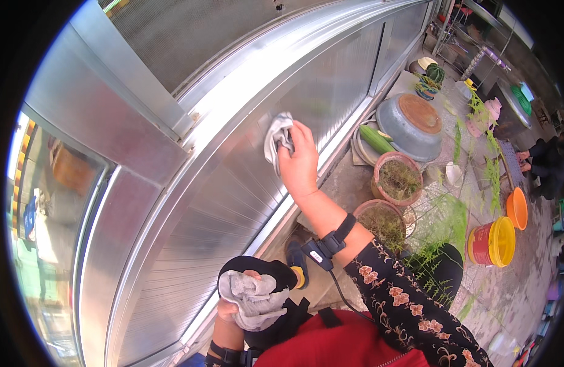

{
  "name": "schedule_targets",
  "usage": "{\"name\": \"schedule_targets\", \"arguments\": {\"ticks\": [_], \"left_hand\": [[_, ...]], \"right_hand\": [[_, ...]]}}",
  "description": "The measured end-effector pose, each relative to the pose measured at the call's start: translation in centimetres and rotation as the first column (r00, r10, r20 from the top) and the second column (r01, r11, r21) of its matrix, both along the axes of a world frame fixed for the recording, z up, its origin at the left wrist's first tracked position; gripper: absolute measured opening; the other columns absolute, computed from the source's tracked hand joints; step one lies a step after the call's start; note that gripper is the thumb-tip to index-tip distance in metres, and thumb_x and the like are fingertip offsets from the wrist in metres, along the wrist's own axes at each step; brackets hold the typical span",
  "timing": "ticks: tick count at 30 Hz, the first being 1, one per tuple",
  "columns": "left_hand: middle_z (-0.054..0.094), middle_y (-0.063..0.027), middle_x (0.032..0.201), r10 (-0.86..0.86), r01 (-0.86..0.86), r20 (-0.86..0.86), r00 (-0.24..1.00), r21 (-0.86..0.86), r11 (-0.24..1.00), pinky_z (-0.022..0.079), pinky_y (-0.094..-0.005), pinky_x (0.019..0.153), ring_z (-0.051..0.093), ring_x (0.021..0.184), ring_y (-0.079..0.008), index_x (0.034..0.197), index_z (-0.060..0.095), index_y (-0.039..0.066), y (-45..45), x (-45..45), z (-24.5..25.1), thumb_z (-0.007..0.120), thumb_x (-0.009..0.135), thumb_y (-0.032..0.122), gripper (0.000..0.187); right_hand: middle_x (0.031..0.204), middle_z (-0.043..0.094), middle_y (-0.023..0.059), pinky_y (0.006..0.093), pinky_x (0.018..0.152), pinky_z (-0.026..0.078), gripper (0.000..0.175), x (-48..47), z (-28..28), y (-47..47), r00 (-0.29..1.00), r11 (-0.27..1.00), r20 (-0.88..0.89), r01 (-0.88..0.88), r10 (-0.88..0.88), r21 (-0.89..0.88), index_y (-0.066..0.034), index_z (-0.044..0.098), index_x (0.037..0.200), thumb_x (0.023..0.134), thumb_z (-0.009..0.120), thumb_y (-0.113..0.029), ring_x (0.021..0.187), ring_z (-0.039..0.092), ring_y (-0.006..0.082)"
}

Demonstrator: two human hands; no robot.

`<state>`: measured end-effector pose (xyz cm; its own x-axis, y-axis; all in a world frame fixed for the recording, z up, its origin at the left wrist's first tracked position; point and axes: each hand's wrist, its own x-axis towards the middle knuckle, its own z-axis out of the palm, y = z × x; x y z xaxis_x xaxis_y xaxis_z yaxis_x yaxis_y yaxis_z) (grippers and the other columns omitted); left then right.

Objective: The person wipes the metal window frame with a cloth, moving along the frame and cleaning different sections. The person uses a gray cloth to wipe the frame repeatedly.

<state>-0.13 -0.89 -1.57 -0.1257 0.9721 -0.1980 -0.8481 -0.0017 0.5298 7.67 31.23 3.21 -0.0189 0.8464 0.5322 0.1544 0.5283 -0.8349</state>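
Note:
My right hand (301,160) grips a crumpled grey-white cloth (277,137) and holds it against the ribbed metal panel (245,160) below a shiny metal ledge. Lower down, near my knee, my left hand (230,306) holds a second, thicker grey cloth (256,300); its fingers are partly hidden by the folds. Both wrists wear black straps, and a cable runs from the right one.
Potted plants (396,179), an upturned metal basin (410,126) and a green gourd (376,139) stand along the panel's foot. Farther right are a yellow bucket (502,241), an orange bowl (517,208) and another person (550,165) in dark clothes.

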Motion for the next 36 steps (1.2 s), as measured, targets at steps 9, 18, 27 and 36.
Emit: {"name": "schedule_targets", "arguments": {"ticks": [9, 18, 27, 36], "left_hand": [[0.060, -0.0186, 0.105, -0.015, 0.015, -0.019, 1.000, -0.002, 1.000, 0.058, -0.0402, 0.080, 0.064, 0.095, -0.0307, 0.119, 0.051, -0.004, 0.5, 0.2, 0.6, 0.085, 0.057, 0.025, 0.077], [0.063, -0.0186, 0.104, -0.091, 0.092, 0.018, 0.996, -0.032, 0.995, 0.058, -0.0400, 0.079, 0.066, 0.094, -0.0319, 0.120, 0.046, -0.002, 0.2, -0.5, 0.0, 0.088, 0.056, 0.024, 0.081], [0.062, -0.0187, 0.105, -0.074, 0.077, 0.050, 0.996, -0.051, 0.996, 0.059, -0.0386, 0.078, 0.067, 0.093, -0.0307, 0.121, 0.045, -0.002, -0.2, -0.6, 0.0, 0.089, 0.057, 0.025, 0.082], [0.053, -0.0204, 0.122, -0.069, 0.067, 0.084, 0.994, 0.033, 0.997, 0.050, -0.0421, 0.094, 0.058, 0.110, -0.0324, 0.119, 0.058, -0.009, -0.5, -0.5, -0.7, 0.084, 0.055, 0.019, 0.075]], "right_hand": [[0.146, 0.041, 0.0239, 0.0403, 0.108, 0.039, 0.042, -2.2, -1.8, 0.2, 0.997, 0.995, -0.039, 0.064, -0.066, -0.071, 0.0067, 0.054, 0.122, 0.081, 0.051, 0.011, 0.131, 0.044, 0.0414], [0.128, 0.046, 0.0246, 0.0430, 0.099, 0.043, 0.040, -2.9, -0.7, -6.2, 0.983, 0.992, 0.183, 0.025, -0.002, -0.120, 0.0057, 0.050, 0.122, 0.085, 0.061, -0.002, 0.115, 0.049, 0.0441], [0.097, 0.067, 0.0207, 0.0433, 0.078, 0.051, 0.021, -0.8, -5.4, -1.6, 0.986, 0.794, 0.167, 0.087, 0.019, -0.602, 0.0017, 0.058, 0.100, 0.084, 0.067, -0.008, 0.088, 0.064, 0.0389], [0.097, 0.071, 0.0139, 0.0336, 0.080, 0.051, 0.023, -2.1, -4.2, -1.5, 0.927, 0.802, -0.349, -0.312, 0.139, -0.509, -0.0006, 0.064, 0.108, 0.088, 0.064, -0.011, 0.088, 0.067, 0.0231]]}}
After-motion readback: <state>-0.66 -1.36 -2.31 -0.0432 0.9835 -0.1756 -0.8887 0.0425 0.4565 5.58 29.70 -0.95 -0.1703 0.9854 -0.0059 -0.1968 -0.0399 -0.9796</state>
